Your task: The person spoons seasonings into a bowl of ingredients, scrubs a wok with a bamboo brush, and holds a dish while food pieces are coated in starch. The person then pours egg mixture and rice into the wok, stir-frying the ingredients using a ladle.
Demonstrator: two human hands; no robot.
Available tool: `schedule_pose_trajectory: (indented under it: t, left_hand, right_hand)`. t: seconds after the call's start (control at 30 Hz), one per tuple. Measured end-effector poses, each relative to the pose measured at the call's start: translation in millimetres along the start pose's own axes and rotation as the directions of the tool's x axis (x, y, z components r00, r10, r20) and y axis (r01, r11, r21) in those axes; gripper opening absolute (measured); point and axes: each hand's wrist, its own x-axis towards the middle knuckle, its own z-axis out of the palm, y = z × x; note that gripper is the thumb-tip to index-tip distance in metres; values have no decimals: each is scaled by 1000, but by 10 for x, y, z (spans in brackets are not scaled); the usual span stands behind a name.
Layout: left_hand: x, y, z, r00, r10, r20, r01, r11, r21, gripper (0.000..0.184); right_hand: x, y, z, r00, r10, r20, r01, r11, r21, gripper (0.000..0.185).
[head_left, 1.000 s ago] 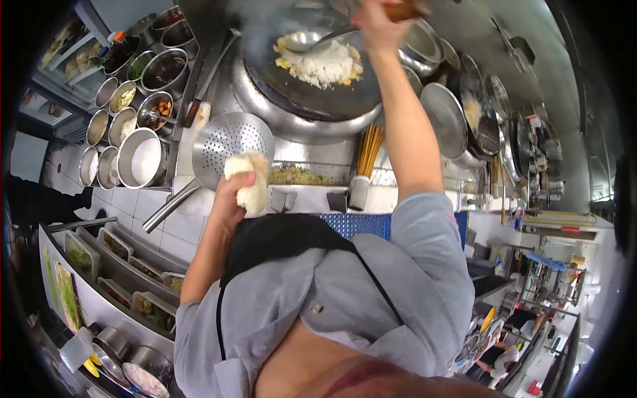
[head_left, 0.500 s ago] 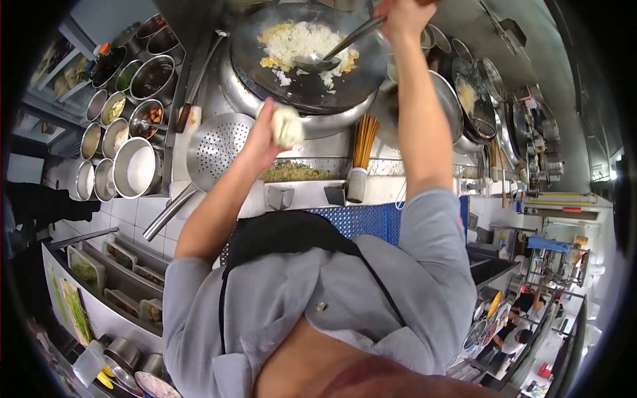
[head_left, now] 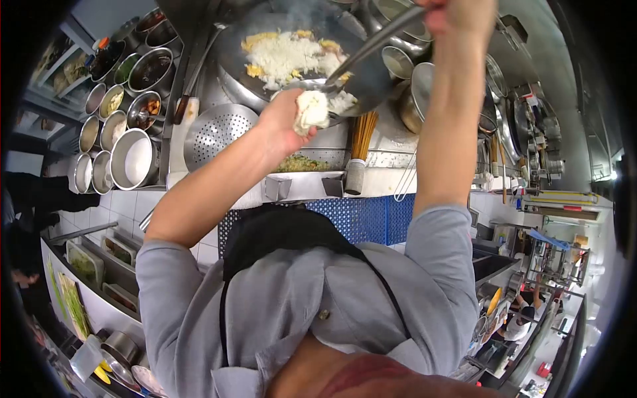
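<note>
My left hand (head_left: 282,119) is closed around a bunched whitish cloth (head_left: 312,111) at the near side of a dark wok (head_left: 373,85). Whether the cloth grips the wok's rim I cannot tell. White rice (head_left: 285,58) and yellow egg (head_left: 260,40) lie in the wok, with steam rising. My right hand (head_left: 464,21) is wrapped round the handle of a metal ladle (head_left: 378,41), up and to the right of the wok. The ladle's bowl rests low in the wok, near the rice and just beyond the cloth.
A perforated strainer (head_left: 215,136) lies left of the wok. A bamboo brush (head_left: 361,142) stands at the stove's front edge. Several metal pots of ingredients, one a white-lined pot (head_left: 133,158), fill the left side. More pans (head_left: 423,89) sit at the right. People are in the background.
My left hand with the cloth has moved right and up to the wok's near side. My right hand has moved right, drawing the ladle's bowl toward the near side. Rice has spread.
</note>
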Motion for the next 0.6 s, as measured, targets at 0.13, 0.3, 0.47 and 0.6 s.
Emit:
schedule_pose_trajectory:
  t: [0.13,0.3,0.47,0.6]
  left_hand:
    - [561,-222,-361,994,90,56,-90,996,-10,20]
    - [116,-724,-643,990,136,27,-132,985,-113,16]
    - [160,-75,-125,997,34,62,-33,999,-26,18]
    - [976,-625,-629,965,253,75,-242,962,-127,11]
  right_hand:
    - [117,798,-40,975,-104,-194,97,994,-47,20]
    - [420,205,90,974,-71,-214,40,989,-146,18]
    - [187,33,-24,993,-18,-113,-4,982,-190,19]
    - [224,743,-138,942,-294,-159,269,949,-164,21]
